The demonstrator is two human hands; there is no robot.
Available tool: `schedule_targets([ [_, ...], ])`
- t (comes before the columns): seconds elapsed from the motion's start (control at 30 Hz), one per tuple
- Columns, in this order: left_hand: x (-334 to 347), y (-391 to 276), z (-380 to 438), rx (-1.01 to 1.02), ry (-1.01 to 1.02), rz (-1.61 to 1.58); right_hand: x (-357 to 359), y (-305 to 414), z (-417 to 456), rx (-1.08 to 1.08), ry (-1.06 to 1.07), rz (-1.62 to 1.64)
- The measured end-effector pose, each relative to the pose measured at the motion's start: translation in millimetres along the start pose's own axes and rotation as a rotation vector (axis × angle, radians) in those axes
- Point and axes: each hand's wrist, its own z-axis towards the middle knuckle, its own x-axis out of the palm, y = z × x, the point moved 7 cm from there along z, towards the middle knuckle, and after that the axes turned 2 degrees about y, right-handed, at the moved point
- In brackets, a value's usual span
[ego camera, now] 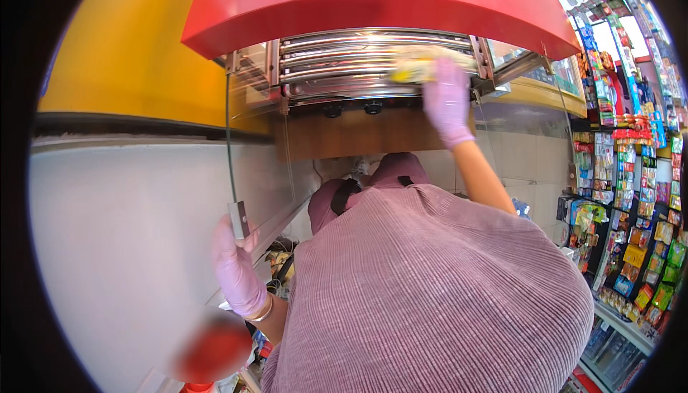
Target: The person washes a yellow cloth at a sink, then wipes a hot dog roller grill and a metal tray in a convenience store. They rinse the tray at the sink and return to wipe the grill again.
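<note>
Under a red hood [376, 14] lie the shiny metal rollers [333, 62] of what looks like a roller grill. My right hand [449, 104], in a thin lilac glove, presses a pale cloth [411, 62] with a yellow patch against their right part; motion blurs both. A metal corner clip [238, 221] is fixed to the edge of a clear panel [230, 140] at the left. My left hand [236, 269], gloved alike, has its fingers around this clip. Black knobs [373, 108] sit below the rollers, above a wooden board [355, 132].
A yellow panel [145, 54] and a white surface [123, 232] flank me on the left. Racks of packaged goods [634, 178] line the right. Cables and clutter [279, 269] lie low beside my left arm, near a blurred red object [215, 347].
</note>
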Motion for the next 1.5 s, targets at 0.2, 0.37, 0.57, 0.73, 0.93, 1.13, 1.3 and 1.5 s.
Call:
schedule_targets([
  [0.2, 10.8, -5.1, 5.4, -0.027, 0.107, 0.048, 30.2, -18.6, 22.0, 0.076, -0.074, -0.102],
  [0.37, 19.9, -14.7, 2.9, 0.001, 0.109, 0.143, 118.0, 118.3, 86.4, -0.099, 0.319, -0.050],
  [0.57, 14.6, -13.6, 2.6, -0.010, 0.131, 0.159, 110.7, 238.8, 94.2, -0.176, 0.037, 0.213],
  [0.73, 0.8, -4.1, -3.1, -0.044, -0.013, 0.155, 80.5, 161.8, 66.8, -0.355, -0.016, 0.360],
  [0.93, 0.4, 1.2, 3.9, -0.072, 0.083, 0.116, 21.6, -78.8, 9.2, -0.047, -0.111, -0.258],
  [1.13, 19.0, -11.9, 9.2, -0.003, 0.254, 0.167, 77.0, 7.2, 53.7, -0.044, -0.285, 0.082],
  [1.3, 19.2, -13.9, 6.7, -0.005, 0.201, 0.170, 156.9, 178.6, 122.6, -0.215, 0.445, 0.198],
  [1.5, 5.5, -6.9, -2.1, -0.045, 0.063, 0.135, 154.4, 192.7, 130.6, -0.486, 0.526, 0.252],
])
